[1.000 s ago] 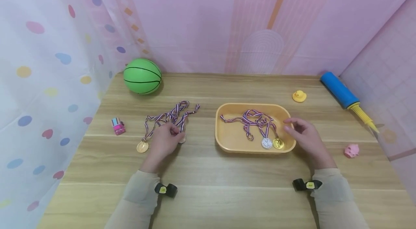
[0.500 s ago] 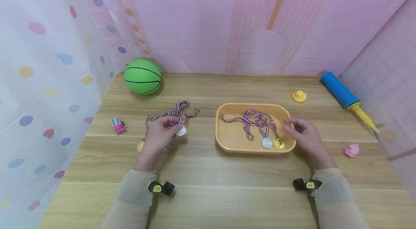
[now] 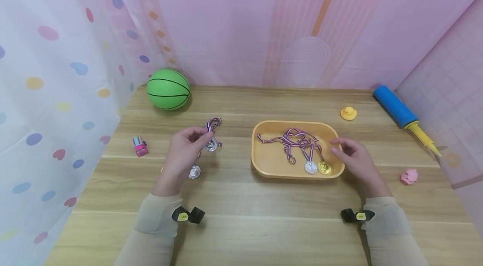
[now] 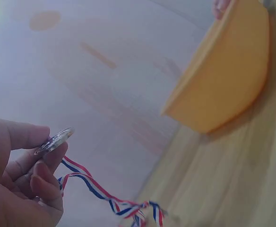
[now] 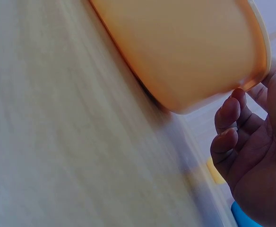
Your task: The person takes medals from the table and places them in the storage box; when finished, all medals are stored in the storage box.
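Note:
My left hand [image 3: 182, 157] pinches a silver medal [image 3: 211, 144] between thumb and fingers, above the table. Its striped ribbon [image 4: 98, 187] trails down in the left wrist view. Below that hand lies another silver medal [image 3: 194, 172]; a further medal is mostly hidden behind the hand. With thumb over the rim and fingers outside, my right hand [image 3: 356, 160] holds the right end of a yellow-orange plastic basin [image 3: 260, 163]. Inside the basin lie a silver medal [image 3: 311, 167], a gold medal [image 3: 324, 167] and their tangled red, white and blue ribbons [image 3: 298, 142].
A green ball [image 3: 168, 89] sits at the back left, with a small pink and blue toy [image 3: 140, 147] nearer. On the right are a yellow rubber duck [image 3: 349, 113], a blue hand pump [image 3: 395, 106] and a pink pig toy [image 3: 409, 176]. Curtains stand behind the table.
My left hand has raised the silver medal off the table and drawn its ribbon from the pile. Another silver medal has come into sight below. The right hand stays on the basin.

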### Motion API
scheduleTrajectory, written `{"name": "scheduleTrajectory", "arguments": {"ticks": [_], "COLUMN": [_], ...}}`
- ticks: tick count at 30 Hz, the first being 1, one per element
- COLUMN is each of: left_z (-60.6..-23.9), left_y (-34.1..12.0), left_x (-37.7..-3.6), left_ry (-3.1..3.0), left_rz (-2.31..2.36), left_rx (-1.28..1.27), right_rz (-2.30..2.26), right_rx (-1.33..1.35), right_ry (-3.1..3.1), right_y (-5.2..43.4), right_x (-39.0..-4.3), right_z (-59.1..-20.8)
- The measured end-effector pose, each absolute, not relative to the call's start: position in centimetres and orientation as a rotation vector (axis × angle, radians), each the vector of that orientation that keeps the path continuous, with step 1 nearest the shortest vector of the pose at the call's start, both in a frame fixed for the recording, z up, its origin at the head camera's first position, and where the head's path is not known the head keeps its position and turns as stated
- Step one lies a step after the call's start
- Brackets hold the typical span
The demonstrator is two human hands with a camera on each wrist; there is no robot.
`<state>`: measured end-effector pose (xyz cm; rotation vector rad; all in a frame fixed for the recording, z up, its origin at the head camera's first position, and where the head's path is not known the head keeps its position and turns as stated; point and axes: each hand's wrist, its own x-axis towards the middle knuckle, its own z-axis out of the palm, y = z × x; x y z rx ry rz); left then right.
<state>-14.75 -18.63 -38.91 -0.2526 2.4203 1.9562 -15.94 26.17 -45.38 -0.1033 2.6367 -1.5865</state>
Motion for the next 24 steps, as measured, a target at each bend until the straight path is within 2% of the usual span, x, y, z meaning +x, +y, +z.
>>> {"name": "scheduleTrajectory", "arguments": {"ticks": [6, 14, 24], "left_z": [-37.7, -36.6, -35.4], "left_y": [-18.1, -16.9, -15.1], "left_x": [-14.6, -14.5, -15.2], "left_ry": [2.399, 2.375, 2.355], "left_rz": [2.006, 2.069, 2.094], "left_rx": [-0.195, -0.136, -0.044], "right_rz": [-1.572, -1.561, -1.579], "right_rx": [-0.069, -0.088, -0.090], "right_ry": [2.615, 2.631, 2.645], "right_y": [26.1, 25.0, 26.3], "right_x": [-15.9, -14.9, -16.1], "right_z": [-45.1, -43.0, -45.6]}}
